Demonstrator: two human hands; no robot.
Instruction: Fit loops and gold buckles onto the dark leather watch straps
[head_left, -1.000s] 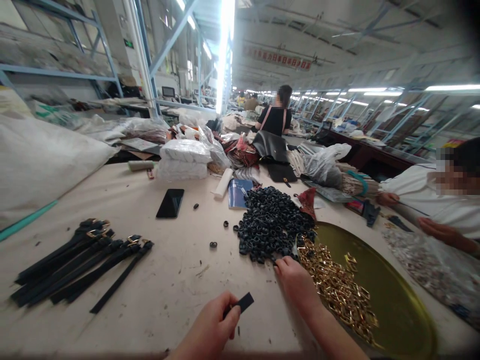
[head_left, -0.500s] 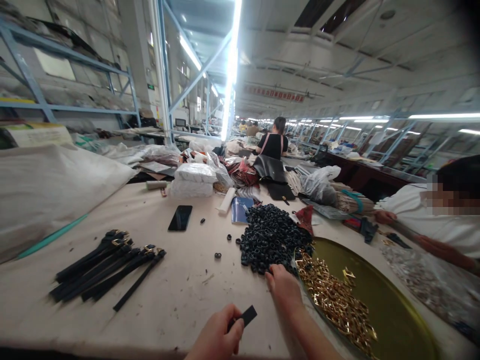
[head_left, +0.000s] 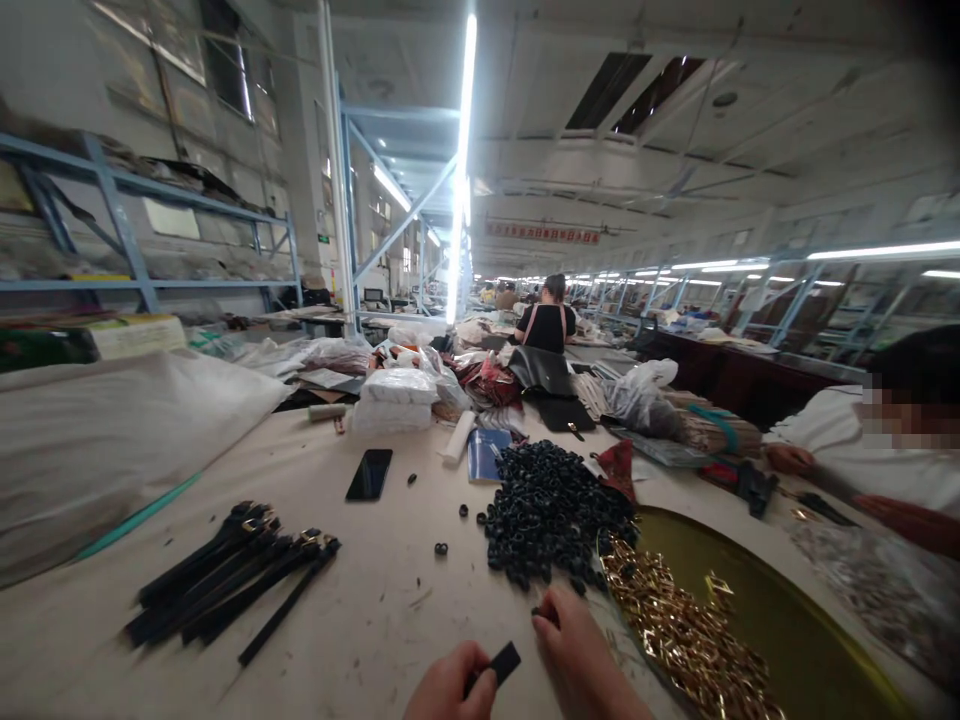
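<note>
Near the bottom edge, my left hand (head_left: 459,682) pinches a short black strap (head_left: 505,662), whose flat end sticks out to the right. My right hand (head_left: 562,625) is closed at the near edge of a pile of small black loops (head_left: 551,505), with a small black loop (head_left: 535,612) at its fingertips. Right of it, a round gold tray (head_left: 817,640) holds a heap of gold buckles (head_left: 682,630). Black straps with gold buckles (head_left: 225,575) lie in a bunch at the left.
A dark phone (head_left: 369,475) and a blue booklet (head_left: 488,455) lie on the pale table (head_left: 352,620). Plastic-wrapped packs (head_left: 394,398) stand behind. White sheeting (head_left: 112,430) covers the left side. Another person's sleeve (head_left: 821,425) shows at the right.
My right hand has drawn back a little from the loop pile, with a loop now visible at its fingertips. The view has tilted up, so the table items sit lower.
</note>
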